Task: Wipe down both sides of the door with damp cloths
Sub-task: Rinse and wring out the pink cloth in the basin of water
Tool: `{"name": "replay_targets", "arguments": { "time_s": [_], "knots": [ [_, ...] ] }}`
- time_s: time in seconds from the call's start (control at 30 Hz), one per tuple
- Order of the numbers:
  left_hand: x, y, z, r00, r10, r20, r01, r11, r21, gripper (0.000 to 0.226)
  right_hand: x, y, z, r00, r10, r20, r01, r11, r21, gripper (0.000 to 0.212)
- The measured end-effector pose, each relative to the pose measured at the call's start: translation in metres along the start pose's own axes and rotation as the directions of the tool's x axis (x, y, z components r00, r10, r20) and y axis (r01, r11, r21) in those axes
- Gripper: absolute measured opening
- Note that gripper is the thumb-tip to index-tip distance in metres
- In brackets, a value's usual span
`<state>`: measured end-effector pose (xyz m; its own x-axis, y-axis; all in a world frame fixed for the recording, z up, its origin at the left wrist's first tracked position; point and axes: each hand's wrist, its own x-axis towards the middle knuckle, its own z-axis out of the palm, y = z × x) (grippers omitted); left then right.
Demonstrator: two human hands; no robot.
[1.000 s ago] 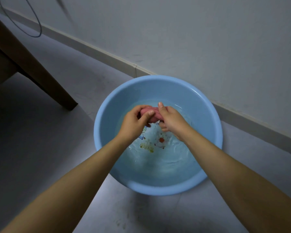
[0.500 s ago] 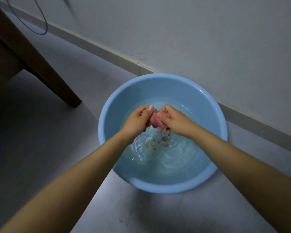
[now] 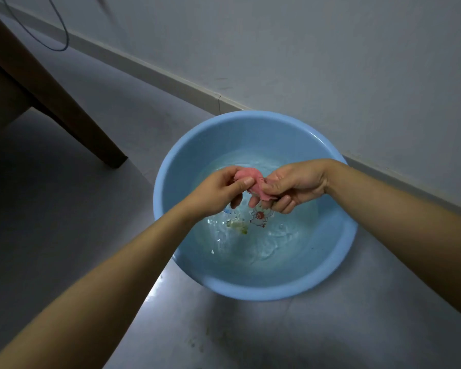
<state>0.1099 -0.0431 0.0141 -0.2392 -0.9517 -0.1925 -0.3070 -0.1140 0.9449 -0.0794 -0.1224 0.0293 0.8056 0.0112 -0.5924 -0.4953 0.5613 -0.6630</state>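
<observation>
Both hands met over a blue basin [image 3: 338,265] that stood on the grey floor [image 3: 64,235] close to the skirting [image 3: 155,73] of a pale wall [image 3: 330,62]. Between them was a small pink cloth [image 3: 253,182], bunched up and held above the water [image 3: 264,243], not in it. The left hand [image 3: 218,193] gripped one end, its fingers curled round the cloth and its thumb laid across the top. The right hand [image 3: 293,186] gripped the other end, thumb and curled fingers pinching it from the far side, with a ragged edge of cloth poking out below its fingers. The water was shallow and rippled, with small drops breaking its surface under the hands. Through it showed a cartoon print [image 3: 261,215] on the basin's bottom, and beside that a yellowish smudge [image 3: 237,225]. At the upper left a brown wooden leg [image 3: 64,102] slanted down to the floor, and a thin dark cable [image 3: 61,30] looped in front of the wall.
</observation>
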Motion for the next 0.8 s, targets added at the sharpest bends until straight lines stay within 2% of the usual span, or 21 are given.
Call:
{"name": "replay_targets", "arguments": {
  "time_s": [0.07, 0.13, 0.2, 0.27, 0.33, 0.4, 0.47, 0.53, 0.63, 0.67, 0.73, 0.8],
  "knots": [
    [0.001, 0.001, 0.000, 0.999, 0.030, -0.041, -0.022, 0.983, 0.181, 0.021, -0.001, -0.003, 0.001, 1.000, 0.004, 0.014, -0.003, 0.999, -0.037, 0.076],
    [0.001, 0.004, 0.001, 0.995, 0.073, -0.068, -0.051, 0.959, 0.280, 0.025, -0.002, -0.004, 0.001, 1.000, 0.016, 0.025, -0.014, 0.997, -0.074, 0.074],
    [0.001, 0.007, 0.005, 0.994, 0.089, -0.068, -0.066, 0.956, 0.285, 0.026, -0.003, -0.004, 0.003, 1.000, 0.027, 0.001, -0.027, 0.990, -0.136, 0.065],
    [0.002, 0.009, 0.008, 0.993, 0.082, -0.089, -0.051, 0.952, 0.303, 0.031, -0.001, -0.002, 0.007, 0.998, 0.023, -0.053, -0.033, 0.977, -0.211, 0.042],
    [0.003, 0.008, 0.009, 0.989, 0.057, -0.135, -0.008, 0.941, 0.339, 0.037, 0.003, 0.000, 0.012, 0.991, 0.018, -0.130, -0.044, 0.978, -0.204, 0.021],
    [0.004, 0.007, 0.008, 0.985, 0.003, -0.174, 0.060, 0.934, 0.354, 0.043, 0.008, 0.000, 0.017, 0.982, 0.015, -0.187, -0.061, 0.968, -0.242, 0.023],
    [0.005, 0.005, 0.009, 0.976, -0.056, -0.210, 0.127, 0.932, 0.341, 0.049, 0.011, -0.001, 0.021, 0.958, -0.032, -0.285, -0.085, 0.918, -0.387, 0.027],
    [0.006, 0.001, 0.011, 0.967, -0.090, -0.238, 0.166, 0.932, 0.323, 0.052, 0.012, -0.003, 0.026, 0.908, -0.126, -0.400, -0.151, 0.791, -0.593, 0.029],
    [0.006, -0.004, 0.013, 0.955, -0.127, -0.267, 0.203, 0.938, 0.283, 0.052, 0.015, -0.004, 0.029, 0.870, -0.251, -0.425, -0.268, 0.482, -0.834, 0.022],
    [0.007, -0.004, 0.013, 0.950, -0.146, -0.278, 0.221, 0.939, 0.264, 0.053, 0.017, -0.004, 0.031, 0.858, -0.276, -0.434, -0.311, 0.393, -0.865, 0.019],
    [0.010, -0.002, 0.014, 0.933, -0.197, -0.301, 0.269, 0.938, 0.218, 0.056, 0.020, -0.003, 0.034, 0.797, -0.363, -0.482, -0.423, 0.234, -0.875, 0.024],
    [0.013, -0.002, 0.015, 0.919, -0.258, -0.299, 0.310, 0.940, 0.143, 0.062, 0.022, 0.002, 0.034, 0.720, -0.463, -0.517, -0.512, 0.147, -0.846, 0.029]
  ]
}}
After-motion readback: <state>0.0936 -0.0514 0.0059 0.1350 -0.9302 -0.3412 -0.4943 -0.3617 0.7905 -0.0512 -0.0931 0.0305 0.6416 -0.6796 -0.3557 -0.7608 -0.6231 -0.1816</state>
